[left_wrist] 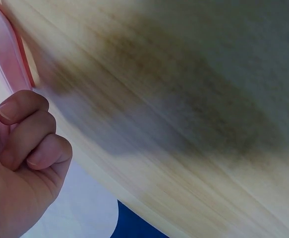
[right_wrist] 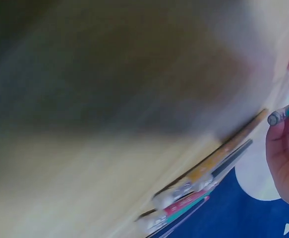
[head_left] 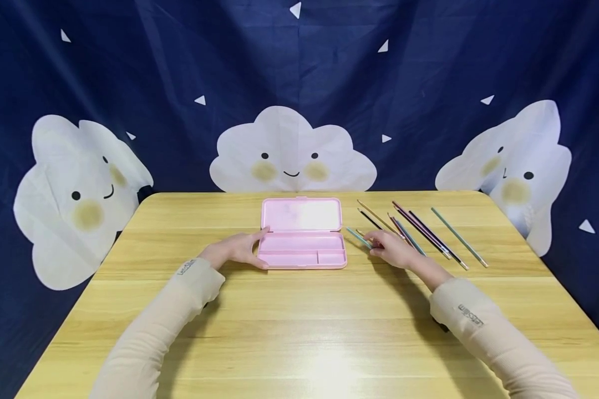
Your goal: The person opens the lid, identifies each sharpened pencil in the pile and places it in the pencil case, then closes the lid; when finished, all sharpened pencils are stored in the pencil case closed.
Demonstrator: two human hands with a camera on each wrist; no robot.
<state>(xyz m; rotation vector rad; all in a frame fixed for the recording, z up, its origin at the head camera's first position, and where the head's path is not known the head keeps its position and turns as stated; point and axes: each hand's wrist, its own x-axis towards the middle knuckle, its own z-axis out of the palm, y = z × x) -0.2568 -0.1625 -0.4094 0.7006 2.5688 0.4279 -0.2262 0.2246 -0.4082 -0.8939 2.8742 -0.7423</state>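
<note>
Your right hand (head_left: 392,250) pinched a light-blue pencil (head_left: 358,237), its long axis slanting leftward toward the far edge of the table (head_left: 274,310); the open pink case (head_left: 299,243) lay just left, gripped between spread thumb and finger of your left hand (head_left: 236,249).

My case (head_left: 289,258) is pink. The blue pencil (head_left: 357,236) in my right fingers (head_left: 383,245) is pale; the rightmost pencil (head_left: 460,237) is muted green, and the pencils between (head_left: 431,233) include yellow, black and dark red. My sleeves (head_left: 499,343) are cream with dark lettering. The bench (head_left: 259,332) shows yellow, streaked woodgrain. The far cloth (head_left: 179,155) is navy, patterned with white triangles (head_left: 296,9) and yellow-cheeked white clouds (head_left: 239,149).
</note>
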